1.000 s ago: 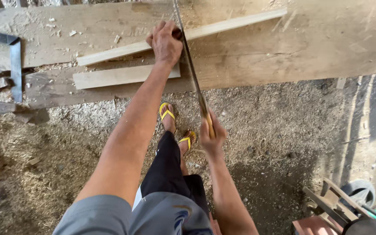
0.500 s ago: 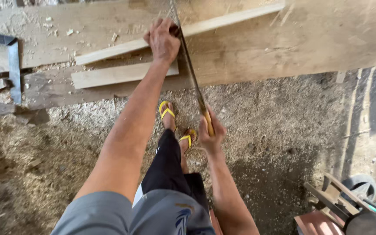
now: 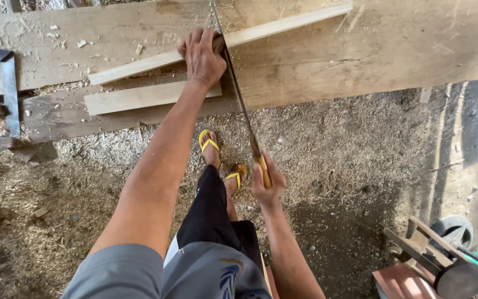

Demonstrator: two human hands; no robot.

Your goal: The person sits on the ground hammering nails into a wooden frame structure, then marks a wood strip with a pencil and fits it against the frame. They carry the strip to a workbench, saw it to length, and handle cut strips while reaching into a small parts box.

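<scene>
My left hand (image 3: pixel 202 55) presses down on a long thin wooden strip (image 3: pixel 294 23) that lies slantwise across a wide rough plank bench (image 3: pixel 360 55). My right hand (image 3: pixel 266 185) grips the yellow wooden handle of a hand saw (image 3: pixel 239 99). The narrow blade runs from that handle up to the strip, just to the right of my left hand's thumb. A shorter wooden strip (image 3: pixel 139 98) lies on the bench below the long one, partly under my left wrist.
A metal square (image 3: pixel 8 83) rests on the bench at the far left. Sawdust and shavings cover the ground around my feet in yellow sandals (image 3: pixel 210 145). A machine with a dark wheel (image 3: pixel 453 277) and green parts stands at the lower right.
The saw and my right hand have shifted only slightly along the cutting line. My left hand stays pressed on the strip.
</scene>
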